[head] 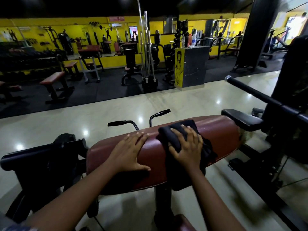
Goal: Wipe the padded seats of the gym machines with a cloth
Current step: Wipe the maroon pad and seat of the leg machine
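Nearest, two bare forearms reaching in from below. Left hand [128, 151] spread flat on the pad [216, 135], fingers open and gripping nothing, thumb hooked over the near edge, apparently bracing. Right hand [186, 147] just beside it, fingers splayed and pressed down on a dark cloth [176, 130], pinning rather than clutching it; cloth bunched over the crown of the pad, one loose end trailing down the near side at right. Pad maroon, rounded, long, lying crosswise on a black frame; sheen on its right part, whether wet or just glossy not clear. Judged mid-wipe, with the stretch under the left hand and both ends of the pad likely not yet covered. Risks from here: cloth sliding out from under an open palm on the curved, slick vinyl, since nothing pinches it; loose end catching on the frame below; left palm leaving a fresh print on cleaned vinyl if not lifted; leaning weight tipping forward should the pad pivot, though no pivot can be seen. Just beyond, two black handles [160, 113] rising behind the pad, close enough to catch knuckles on a long forward stroke. At right, a black armrest [241, 119] and a padded bar [260, 95]. Farther off, glossy floor [166, 100], benches, upright bars, yellow walls.
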Available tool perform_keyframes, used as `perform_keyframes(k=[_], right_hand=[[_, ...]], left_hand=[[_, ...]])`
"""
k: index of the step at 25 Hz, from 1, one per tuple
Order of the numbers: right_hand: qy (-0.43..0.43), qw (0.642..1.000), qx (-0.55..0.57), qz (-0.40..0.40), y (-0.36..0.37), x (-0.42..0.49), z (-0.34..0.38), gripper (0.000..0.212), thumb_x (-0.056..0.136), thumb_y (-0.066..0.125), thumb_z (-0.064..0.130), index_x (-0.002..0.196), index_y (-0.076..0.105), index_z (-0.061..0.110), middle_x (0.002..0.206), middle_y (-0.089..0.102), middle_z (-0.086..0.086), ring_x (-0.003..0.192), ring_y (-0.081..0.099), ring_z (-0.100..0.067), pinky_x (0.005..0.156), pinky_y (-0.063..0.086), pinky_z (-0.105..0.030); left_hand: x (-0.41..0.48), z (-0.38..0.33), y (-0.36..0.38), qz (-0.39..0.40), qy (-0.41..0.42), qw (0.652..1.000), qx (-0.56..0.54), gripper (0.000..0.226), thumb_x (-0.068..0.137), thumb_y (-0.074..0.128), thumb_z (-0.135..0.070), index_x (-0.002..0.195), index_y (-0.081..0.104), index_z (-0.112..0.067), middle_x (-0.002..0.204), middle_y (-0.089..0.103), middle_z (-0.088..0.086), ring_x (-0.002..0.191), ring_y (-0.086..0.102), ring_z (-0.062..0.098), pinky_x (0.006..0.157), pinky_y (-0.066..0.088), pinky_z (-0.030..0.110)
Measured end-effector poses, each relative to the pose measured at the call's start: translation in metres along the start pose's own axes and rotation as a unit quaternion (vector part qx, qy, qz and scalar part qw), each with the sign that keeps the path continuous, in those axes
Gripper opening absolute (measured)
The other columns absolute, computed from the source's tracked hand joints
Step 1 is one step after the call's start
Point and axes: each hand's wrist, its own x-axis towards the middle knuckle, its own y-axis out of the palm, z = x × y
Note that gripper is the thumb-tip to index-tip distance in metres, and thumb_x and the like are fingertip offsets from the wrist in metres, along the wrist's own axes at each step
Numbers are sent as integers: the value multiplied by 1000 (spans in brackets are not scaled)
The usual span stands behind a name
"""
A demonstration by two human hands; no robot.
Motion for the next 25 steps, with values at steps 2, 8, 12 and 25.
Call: perform_keyframes(k=[2, 8, 12, 25], right_hand=[[21, 1000, 2, 17, -9, 19, -34, 52, 74, 45, 53, 121, 54, 34, 129, 54, -9, 124, 40, -27, 104, 25, -46], [58, 998, 26, -19, 7, -12, 53, 58, 67, 48, 52, 122, 55, 37, 135, 51, -6, 128, 35, -24, 106, 17, -47], [-50, 998, 20, -10, 1, 6, -9, 54, 68, 51, 54, 119, 54, 36, 126, 57, -5, 120, 41, -23, 103, 22, -44], [-20, 999, 29, -10, -9, 38, -85, 49, 70, 49, 53, 113, 63, 33, 119, 60, -3, 116, 42, -20, 102, 22, -42]], left_hand=[[19, -10, -2, 35, 2, 999, -35, 129, 47, 41, -93, 151, 8, -24, 156, 22, 4, 143, 25, 20, 116, 18, 35], [22, -7, 13, -31, 17, 999, -13, 115, 52, 47, -90, 136, 48, -10, 133, 56, 9, 118, 58, 25, 100, 44, 35], [20, -8, 10, -22, 6, 1000, -18, 117, 48, 43, -92, 134, 50, -13, 127, 61, 7, 110, 63, 23, 92, 50, 37], [103, -62, 7, 20, 88, 993, -82, 125, 53, 40, -92, 150, 15, -17, 155, 24, 4, 140, 30, 19, 112, 25, 28]])
